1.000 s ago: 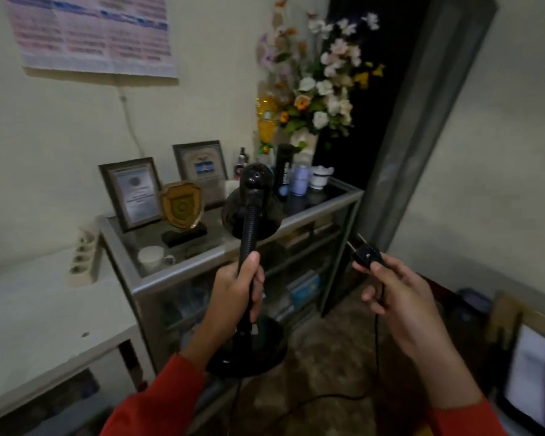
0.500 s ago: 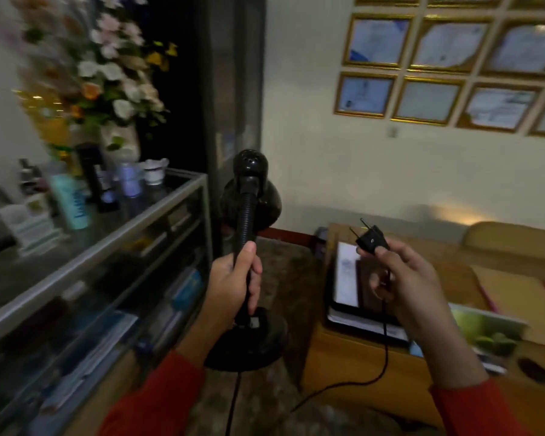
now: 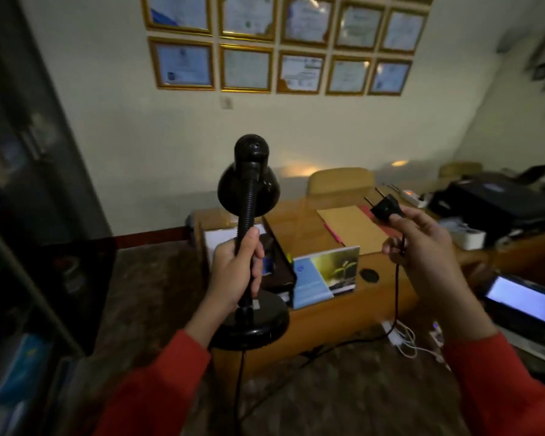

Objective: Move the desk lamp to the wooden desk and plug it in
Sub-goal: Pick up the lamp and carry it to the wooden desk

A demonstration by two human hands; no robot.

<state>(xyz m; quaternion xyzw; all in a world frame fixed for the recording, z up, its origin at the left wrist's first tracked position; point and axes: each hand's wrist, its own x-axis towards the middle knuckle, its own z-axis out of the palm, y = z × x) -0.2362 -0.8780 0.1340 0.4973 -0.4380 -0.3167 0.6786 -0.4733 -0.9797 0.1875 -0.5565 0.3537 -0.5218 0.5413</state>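
A black desk lamp (image 3: 249, 190) with a ribbed neck and round base is held upright in the air, my left hand (image 3: 236, 272) wrapped around its neck. My right hand (image 3: 428, 247) pinches the lamp's black two-pin plug (image 3: 384, 207), pins pointing up and left. The black cord (image 3: 395, 297) hangs from the plug and loops low back to the lamp base. The wooden desk (image 3: 299, 221) stands straight ahead, behind both hands, against the wall. A white power strip (image 3: 414, 196) lies at the desk's far right.
On the desk lie a brown envelope (image 3: 353, 228), a calendar card (image 3: 324, 278), a black tray of papers (image 3: 277, 262) and a printer (image 3: 497, 202). A chair back (image 3: 340, 180) rises behind it. A glass cabinet (image 3: 19, 247) fills the left. White cables (image 3: 406, 341) lie on the floor.
My view has swung right, from the glass cabinet with flowers to the wooden desk. Both hands keep the same hold on lamp and plug, and the desk is now centred ahead.
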